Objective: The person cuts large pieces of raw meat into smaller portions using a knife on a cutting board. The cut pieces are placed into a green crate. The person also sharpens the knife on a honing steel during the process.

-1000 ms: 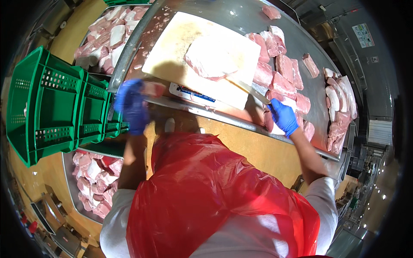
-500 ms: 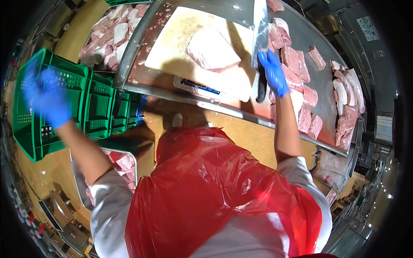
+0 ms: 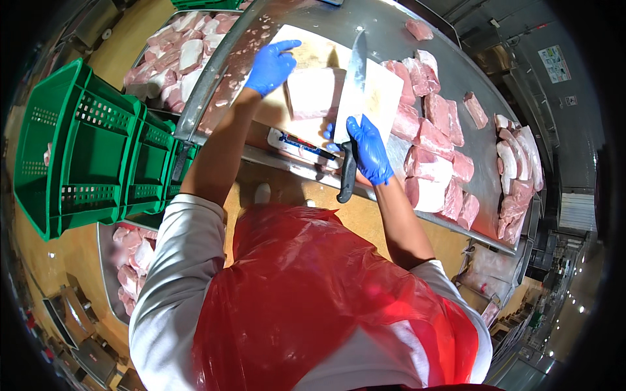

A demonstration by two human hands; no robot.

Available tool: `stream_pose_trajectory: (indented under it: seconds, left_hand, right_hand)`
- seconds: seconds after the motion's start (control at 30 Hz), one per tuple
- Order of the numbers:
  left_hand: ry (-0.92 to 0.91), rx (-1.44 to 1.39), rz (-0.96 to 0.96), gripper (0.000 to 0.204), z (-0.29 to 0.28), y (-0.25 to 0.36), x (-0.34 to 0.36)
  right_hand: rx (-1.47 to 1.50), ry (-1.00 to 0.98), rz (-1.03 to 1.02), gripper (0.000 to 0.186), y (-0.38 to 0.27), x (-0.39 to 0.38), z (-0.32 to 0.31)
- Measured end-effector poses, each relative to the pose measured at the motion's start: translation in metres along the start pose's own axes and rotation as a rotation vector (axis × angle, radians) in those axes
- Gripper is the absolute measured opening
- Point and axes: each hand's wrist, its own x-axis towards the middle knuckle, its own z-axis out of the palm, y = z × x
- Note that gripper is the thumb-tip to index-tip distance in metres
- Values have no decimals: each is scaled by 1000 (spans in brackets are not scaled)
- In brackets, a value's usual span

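Note:
A pale block of raw pork [image 3: 315, 94] lies on the white cutting board [image 3: 386, 90] in front of me. My left hand [image 3: 271, 68], in a blue glove, is just beyond its left corner, index finger stretched out and nothing visibly held. The other left fingers are partly hidden. My right hand [image 3: 370, 150], also gloved in blue, is closed round a large knife [image 3: 356, 72]. Its black handle points toward me, and its broad blade points away, over the board along the block's right side. I cannot tell whether the blade touches the meat.
Several pork pieces [image 3: 433, 138] cover the metal table's right part, with long strips [image 3: 521, 153] farther right. A scale-like device [image 3: 306, 147] shows below the board. Left stand green crates [image 3: 98, 140], a meat-filled bin [image 3: 182, 55] behind and a metal tub [image 3: 107, 274] below.
My left hand has swung from over the green crates to the board, beside the pork. My right hand has brought the knife left and nearer to me. The pork sits at a different angle.

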Motion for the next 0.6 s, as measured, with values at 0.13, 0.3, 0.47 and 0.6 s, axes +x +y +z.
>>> stream_pose_trajectory:
  seconds: [0.13, 0.3, 0.47, 0.6]
  left_hand:
    - [311, 395, 455, 15, -21, -3, -39]
    - [403, 347, 165, 12, 41, -4, -122]
    - [536, 349, 317, 22, 52, -20, -115]
    - [559, 373, 367, 22, 52, -31, -122]
  right_hand:
    - [-553, 286, -226, 18, 4, -17, -14]
    - [-1215, 189, -604, 15, 4, 8, 23]
    - [-1341, 74, -585, 16, -1, 47, 82]
    - [-1462, 19, -507, 15, 4, 36, 78]
